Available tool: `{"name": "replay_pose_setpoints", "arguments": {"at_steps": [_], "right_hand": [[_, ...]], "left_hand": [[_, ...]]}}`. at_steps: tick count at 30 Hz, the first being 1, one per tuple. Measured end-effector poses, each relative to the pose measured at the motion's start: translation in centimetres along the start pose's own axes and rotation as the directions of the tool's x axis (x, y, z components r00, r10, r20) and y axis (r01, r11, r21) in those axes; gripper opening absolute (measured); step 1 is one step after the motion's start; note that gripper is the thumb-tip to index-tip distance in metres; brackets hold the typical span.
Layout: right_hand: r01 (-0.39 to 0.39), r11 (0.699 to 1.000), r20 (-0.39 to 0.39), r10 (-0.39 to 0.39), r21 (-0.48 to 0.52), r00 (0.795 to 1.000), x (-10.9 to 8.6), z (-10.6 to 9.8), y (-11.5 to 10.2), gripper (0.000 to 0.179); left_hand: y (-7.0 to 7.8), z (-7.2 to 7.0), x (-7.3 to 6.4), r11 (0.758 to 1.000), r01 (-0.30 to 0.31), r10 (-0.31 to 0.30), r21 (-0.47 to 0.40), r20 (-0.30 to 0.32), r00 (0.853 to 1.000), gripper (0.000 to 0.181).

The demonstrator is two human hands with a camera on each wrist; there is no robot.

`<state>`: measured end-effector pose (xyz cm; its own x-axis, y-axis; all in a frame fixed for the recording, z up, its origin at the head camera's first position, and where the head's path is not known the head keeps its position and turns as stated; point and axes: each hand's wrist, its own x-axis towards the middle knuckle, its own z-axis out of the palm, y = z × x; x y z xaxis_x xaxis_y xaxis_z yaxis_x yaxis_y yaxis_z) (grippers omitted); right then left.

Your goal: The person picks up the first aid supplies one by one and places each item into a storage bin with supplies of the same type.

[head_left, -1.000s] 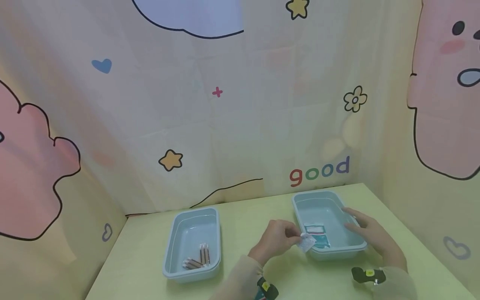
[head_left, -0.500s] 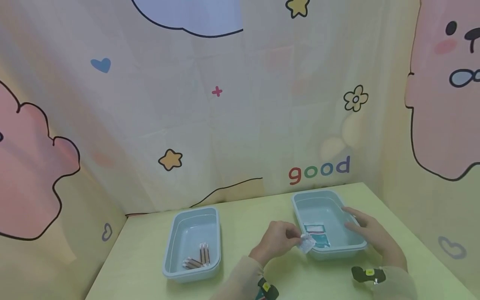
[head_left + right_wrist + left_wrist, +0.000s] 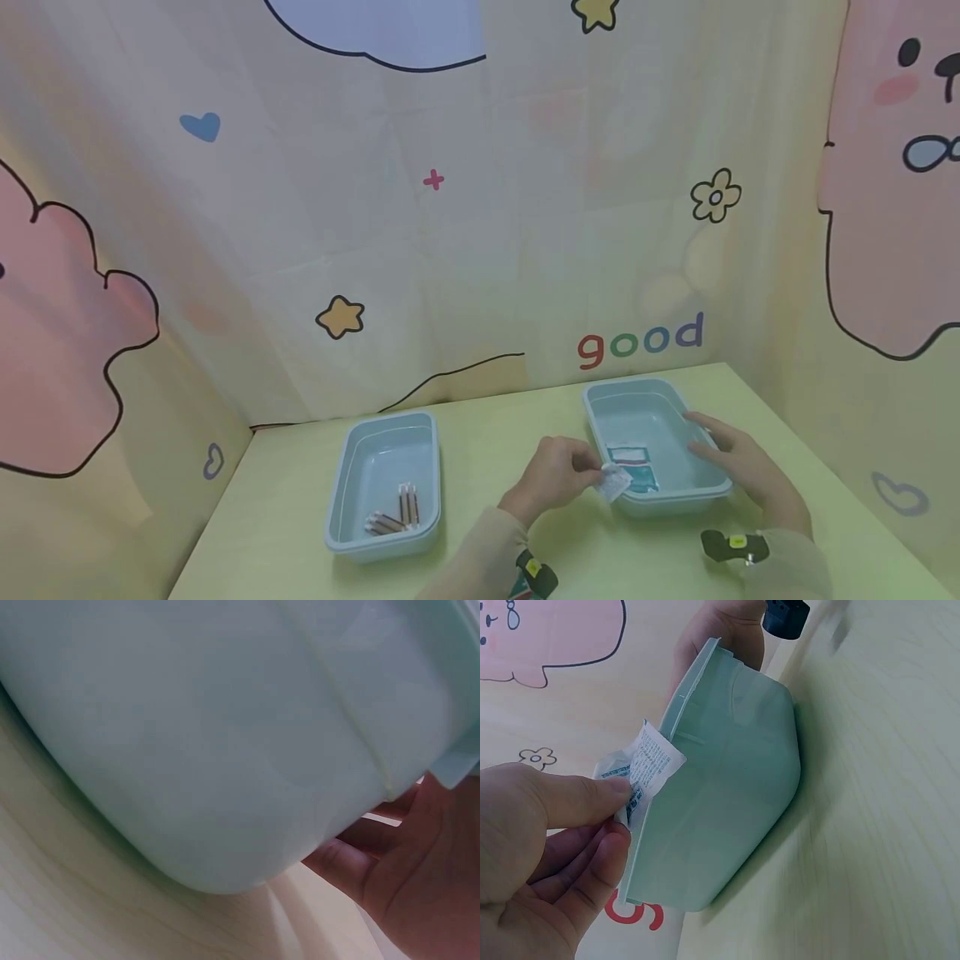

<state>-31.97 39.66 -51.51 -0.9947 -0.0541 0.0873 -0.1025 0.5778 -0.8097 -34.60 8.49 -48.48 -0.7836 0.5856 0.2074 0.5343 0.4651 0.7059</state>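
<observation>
My left hand [image 3: 551, 475] pinches a small white packet [image 3: 613, 482] between thumb and fingers at the near left corner of the right-hand light-blue tray [image 3: 678, 497]. Fine printed text covers the packet [image 3: 656, 761] in the left wrist view, where it overlaps the tray's rim. Inside that tray lies a flat teal-and-white packet [image 3: 641, 477], toward the near left. My right hand [image 3: 750, 467] grips the tray's right side, its fingers over the rim. The right wrist view shows the outer wall [image 3: 187, 735] with the hand [image 3: 420, 862] against it.
A second light-blue tray [image 3: 384, 547] stands to the left, holding several slim brown tubes [image 3: 408, 506] with clear ends. Both trays rest on a pale yellow-green table [image 3: 510, 429]. A printed cloth wall [image 3: 465, 275] rises along the back and sides.
Both hands keep their places at the right tray, and the white packet stays pinched. The whole head view has shifted slightly.
</observation>
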Motion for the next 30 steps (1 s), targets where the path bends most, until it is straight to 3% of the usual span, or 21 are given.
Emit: {"name": "replay_pose_setpoints", "arguments": {"at_steps": [30], "right_hand": [[0.046,0.998,-0.024,-0.045,0.043,0.999,0.0,-0.1,0.4,0.060]], "left_hand": [[1.0,1.0,1.6,1.000,0.006,-0.006,0.000,0.014,1.000,0.004]]}}
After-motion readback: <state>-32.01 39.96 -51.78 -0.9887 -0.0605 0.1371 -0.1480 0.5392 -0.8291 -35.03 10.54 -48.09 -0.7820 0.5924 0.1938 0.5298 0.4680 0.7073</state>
